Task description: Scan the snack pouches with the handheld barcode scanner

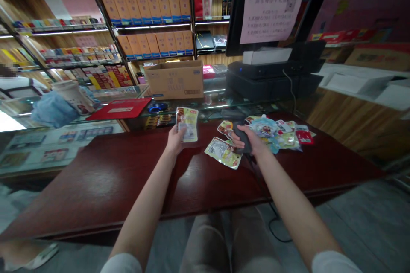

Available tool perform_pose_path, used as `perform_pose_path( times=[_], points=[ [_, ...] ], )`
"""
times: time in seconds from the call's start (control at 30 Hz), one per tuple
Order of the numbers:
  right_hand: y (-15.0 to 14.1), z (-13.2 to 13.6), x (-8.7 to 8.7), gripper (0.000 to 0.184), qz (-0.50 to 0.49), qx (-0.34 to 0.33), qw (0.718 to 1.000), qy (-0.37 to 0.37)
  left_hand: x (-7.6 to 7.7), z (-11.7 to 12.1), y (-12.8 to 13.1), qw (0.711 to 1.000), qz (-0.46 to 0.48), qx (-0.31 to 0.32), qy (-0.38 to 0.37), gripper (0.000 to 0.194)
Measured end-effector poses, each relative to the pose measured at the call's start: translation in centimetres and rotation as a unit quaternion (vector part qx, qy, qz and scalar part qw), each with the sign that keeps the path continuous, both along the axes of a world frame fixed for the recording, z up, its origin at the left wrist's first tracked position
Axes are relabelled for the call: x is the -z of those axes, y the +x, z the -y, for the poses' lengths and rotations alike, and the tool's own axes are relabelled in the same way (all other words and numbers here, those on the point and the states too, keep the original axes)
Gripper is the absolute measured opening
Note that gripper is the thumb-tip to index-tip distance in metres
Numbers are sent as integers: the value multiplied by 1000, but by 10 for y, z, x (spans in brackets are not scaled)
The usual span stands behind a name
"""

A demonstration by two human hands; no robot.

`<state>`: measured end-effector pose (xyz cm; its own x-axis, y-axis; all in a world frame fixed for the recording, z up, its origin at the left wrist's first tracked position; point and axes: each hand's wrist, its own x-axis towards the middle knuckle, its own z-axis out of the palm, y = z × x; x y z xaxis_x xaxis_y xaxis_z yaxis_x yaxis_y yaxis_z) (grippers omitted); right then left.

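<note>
My left hand (175,140) grips a snack packet (188,124) by its lower left edge and holds it up over the dark red table. In my right hand (246,138) is a dark barcode scanner (242,137), its handle wrapped by my fingers and its head tilted toward the back. A second snack packet (224,152) lies flat on the table just left of the scanner, and a smaller brown-and-yellow packet (226,128) rests behind it. Right of my right hand spreads a loose pile of mixed packets (275,132), partly overlapping one another.
An open cardboard box (174,80) stands on the glass counter behind the table. To its left lie a blue mouse (157,107) and a red folder (120,108). A monitor with a pink notice (272,15) rises above a black cash drawer (272,87). Another person (22,83) is at far left.
</note>
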<state>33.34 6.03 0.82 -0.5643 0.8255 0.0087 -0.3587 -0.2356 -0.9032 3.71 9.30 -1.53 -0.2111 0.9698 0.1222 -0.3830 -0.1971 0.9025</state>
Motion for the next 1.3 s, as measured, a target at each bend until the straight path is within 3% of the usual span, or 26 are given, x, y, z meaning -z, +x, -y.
perform_pose_path(
  times=[0.07,0.17,0.4,0.73,0.87,0.97,1.07,1.13,1.2,1.27,1.3],
  points=[
    [-8,1,5,34,19,7,1000,-5,9,-6,-6,999,10,-35,9,62],
    [-16,10,12,39,57,2,998,-17,22,-12,-8,997,24,-66,32,62],
    [-20,18,16,44,105,26,993,-40,37,-15,5,998,30,-42,45,62],
    [-21,19,18,42,97,13,994,-50,41,-16,7,995,-14,-74,66,47],
    [-14,18,15,37,61,15,997,-43,33,-15,-4,982,-145,-102,59,40],
    [-3,18,10,35,49,18,998,-34,24,-15,-30,941,-315,-122,29,37],
    [11,16,8,41,55,35,997,-33,14,-10,-65,876,-456,-155,-36,42],
    [20,14,7,44,63,37,997,-36,9,-2,-85,811,-548,-170,-115,39],
    [27,12,6,47,66,29,997,-41,4,9,-96,723,-631,-215,-183,39],
    [32,12,4,48,56,30,997,-40,-2,19,-97,644,-681,-284,-201,50],
    [33,12,3,48,47,36,998,-37,-4,23,-93,625,-698,-292,-191,55]
  ],
)
